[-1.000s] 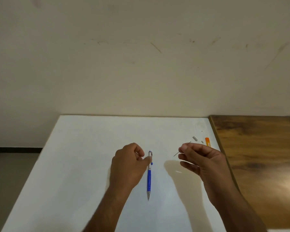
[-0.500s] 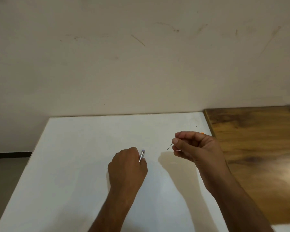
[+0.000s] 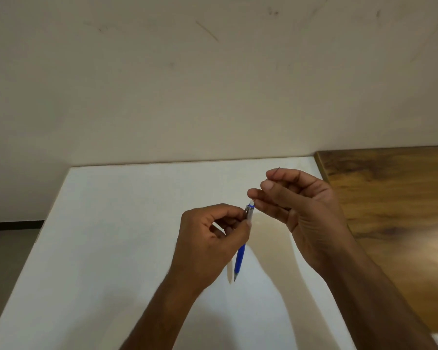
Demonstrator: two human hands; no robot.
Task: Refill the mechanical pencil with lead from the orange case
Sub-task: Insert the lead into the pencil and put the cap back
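My left hand (image 3: pixel 210 238) grips the blue mechanical pencil (image 3: pixel 240 258) above the white table (image 3: pixel 111 236). The pencil is held nearly upright, tip down, and its open silver top end sits just below my right fingertips. My right hand (image 3: pixel 301 208) pinches a thin dark lead (image 3: pixel 277 171) between thumb and forefinger. The lead's upper end sticks out above the fingers, and its lower end is hidden at the pencil's top. The orange case is hidden behind my right hand.
A brown wooden tabletop (image 3: pixel 395 205) adjoins the white table on the right. A plain beige wall rises behind both. Grey floor shows at the far left.
My left hand has lifted the pencil off the table and stood it up. My right hand has brought the lead left and down to the pencil's top end.
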